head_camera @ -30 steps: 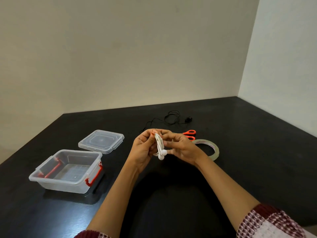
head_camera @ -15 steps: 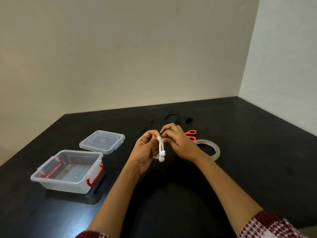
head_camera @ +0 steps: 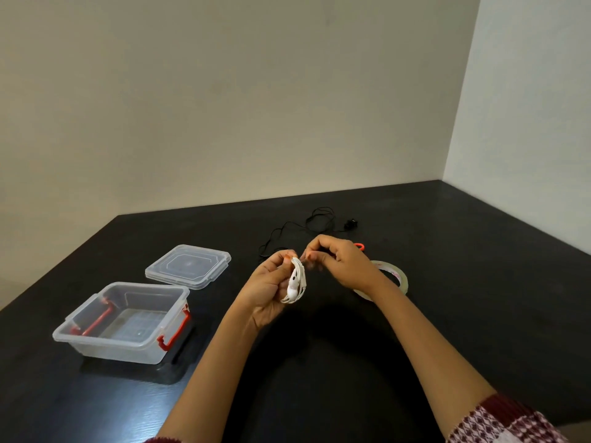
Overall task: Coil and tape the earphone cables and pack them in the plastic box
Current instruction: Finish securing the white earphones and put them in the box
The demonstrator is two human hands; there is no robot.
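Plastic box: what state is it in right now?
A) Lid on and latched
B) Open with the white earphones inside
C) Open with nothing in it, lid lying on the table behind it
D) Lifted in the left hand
C: the plastic box stands open on the table with nothing in it, its lid lies flat just beyond it, and the left hand holds the coiled white earphones.

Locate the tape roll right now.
Head view: the tape roll lies flat on the black table, right of centre, partly hidden behind the right hand, just nearer than the orange scissors.
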